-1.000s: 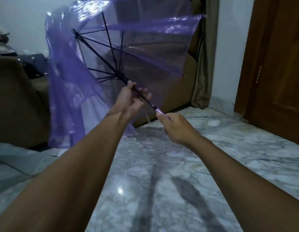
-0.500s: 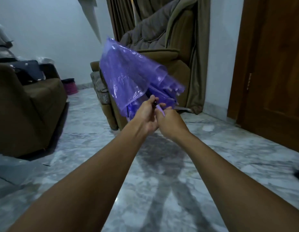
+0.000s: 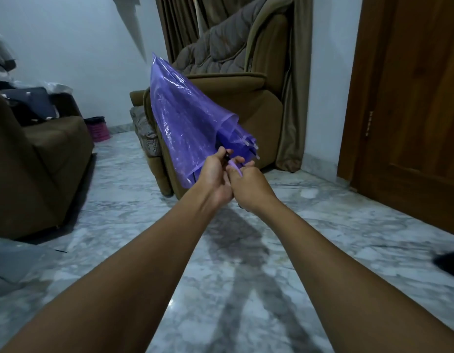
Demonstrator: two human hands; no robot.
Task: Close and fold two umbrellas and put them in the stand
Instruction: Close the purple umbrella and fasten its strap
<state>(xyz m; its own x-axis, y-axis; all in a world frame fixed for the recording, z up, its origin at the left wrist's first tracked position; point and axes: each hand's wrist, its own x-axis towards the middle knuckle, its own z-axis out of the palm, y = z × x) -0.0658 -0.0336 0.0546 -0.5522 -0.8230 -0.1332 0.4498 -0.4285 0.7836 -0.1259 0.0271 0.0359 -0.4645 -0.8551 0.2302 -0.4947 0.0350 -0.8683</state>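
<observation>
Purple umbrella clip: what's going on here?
A person holds a translucent purple umbrella out over the marble floor, in front of a brown armchair. It is collapsed, but its plastic hangs loose, not wrapped. The left-hand grip is curled round the dark shaft at the canopy's base. The right-hand grip holds the lilac handle. No stand or second umbrella is in view.
</observation>
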